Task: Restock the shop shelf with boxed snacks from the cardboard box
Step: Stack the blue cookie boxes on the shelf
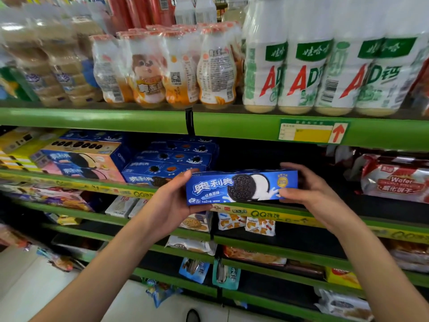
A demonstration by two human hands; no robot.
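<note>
head cam | faces forward, slightly down | close to shelf [92,117]

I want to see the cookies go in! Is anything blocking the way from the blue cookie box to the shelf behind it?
Nothing visible blocks it. The left hand and right hand hold the blue cookie box by its ends, right in front of a dark gap on the shelf. The stacked blue boxes sit left of that gap, the wafer packs to its right.

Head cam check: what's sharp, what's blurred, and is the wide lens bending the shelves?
Head view: the blue cookie box, held at its ends by the left hand and right hand, is sharp with readable print; the wrapped packs at top left are smeared; glare dulls the white bottles; the green shelf edge bows and slopes.
</note>
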